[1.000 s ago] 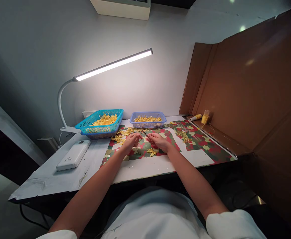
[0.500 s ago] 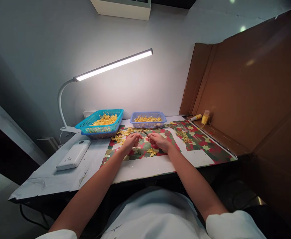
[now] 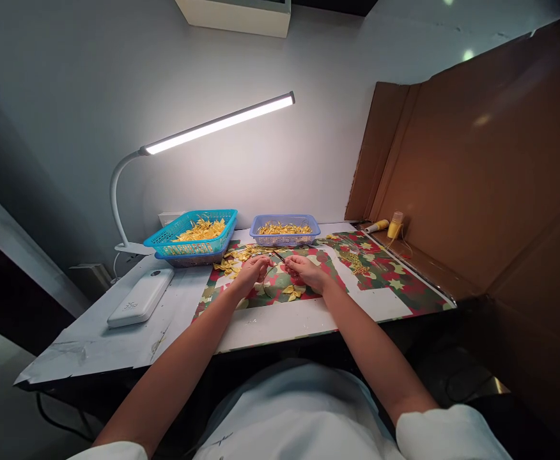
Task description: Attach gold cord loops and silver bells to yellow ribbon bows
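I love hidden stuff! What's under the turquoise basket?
Under the turquoise basket is a blue basket; its outer side shows. I can't see what's inside it, because the turquoise one covers it.

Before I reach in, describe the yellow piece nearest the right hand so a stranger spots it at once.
Find the desk under the lit lamp, then its red-and-green patterned sheet. On the near side of the right hand lies a yellow, pointed piece. It lies by itself, apart from the yellow heap beyond the left hand.
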### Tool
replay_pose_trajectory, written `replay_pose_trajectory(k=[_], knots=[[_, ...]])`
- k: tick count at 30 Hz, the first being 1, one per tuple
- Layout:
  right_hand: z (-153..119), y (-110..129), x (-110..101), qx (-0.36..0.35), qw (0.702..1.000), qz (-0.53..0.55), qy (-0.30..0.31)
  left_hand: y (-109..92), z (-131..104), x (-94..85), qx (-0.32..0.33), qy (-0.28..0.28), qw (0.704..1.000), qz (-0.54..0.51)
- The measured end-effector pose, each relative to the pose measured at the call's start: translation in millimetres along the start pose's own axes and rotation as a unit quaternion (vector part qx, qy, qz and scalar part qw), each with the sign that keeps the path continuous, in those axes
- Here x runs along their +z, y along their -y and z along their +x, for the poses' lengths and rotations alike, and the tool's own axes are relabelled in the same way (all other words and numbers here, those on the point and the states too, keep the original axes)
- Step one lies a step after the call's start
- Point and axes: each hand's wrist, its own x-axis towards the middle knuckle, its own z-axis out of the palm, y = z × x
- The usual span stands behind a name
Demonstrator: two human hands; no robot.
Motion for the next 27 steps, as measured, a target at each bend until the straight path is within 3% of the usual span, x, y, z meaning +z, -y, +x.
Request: replay_pose_trajectory(k=[3, 6, 7, 9, 11, 13, 14, 16, 18, 19, 20, 21, 23, 24, 27], knots=[[8, -6, -6, -0.025, 0.999, -0.021, -0.018, 2, 0, -0.7, 0.004, 0.000, 1.000, -0.003], [14, -9, -18, -0.028, 0.981, -0.119, -0.151, 1, 1, -1.7, 0.003, -0.005, 1.000, -0.015], [15, -10, -23, -0.019, 0.959, -0.181, -0.218, -1, 1, -2.3, 0.003, -0.007, 1.000, -0.023], [14, -12, -33, 0.027, 0.881, -0.327, -0.340, -5, 1, -4.0, 0.013, -0.017, 0.999, -0.045], [11, -13, -41, 0.091, 0.806, -0.429, -0.398, -11, 1, -6.0, 0.038, -0.039, 0.996, -0.074], [9, -13, -44, 0.124, 0.769, -0.467, -0.419, -18, 0, -7.5, 0.070, -0.065, 0.990, -0.100], [8, -12, -43, 0.109, 0.768, -0.467, -0.425, -20, 0, -7.7, 0.086, -0.075, 0.987, -0.110], [6, -10, -36, 0.028, 0.802, -0.418, -0.426, -24, -1, -6.7, 0.116, -0.090, 0.982, -0.119], [5, -6, -23, -0.045, 0.882, -0.297, -0.364, -26, -1, -3.7, 0.142, -0.097, 0.979, -0.110], [5, -4, -16, -0.038, 0.929, -0.216, -0.298, -26, -1, -1.7, 0.155, -0.097, 0.978, -0.097], [4, -2, -9, 0.008, 0.971, -0.136, -0.195, -25, -1, 0.5, 0.170, -0.095, 0.978, -0.075], [3, 0, -2, 0.069, 0.991, -0.064, -0.090, -24, -1, 2.9, 0.188, -0.092, 0.977, -0.042], [1, 3, 9, 0.161, 0.983, 0.057, 0.060, -23, -4, 7.9, 0.236, -0.086, 0.966, 0.064], [1, 3, 13, 0.183, 0.972, 0.106, 0.100, -22, -6, 10.6, 0.266, -0.082, 0.951, 0.132], [3, -2, 17, 0.187, 0.955, 0.200, 0.115, -20, -13, 19.0, 0.370, -0.040, 0.870, 0.324]])
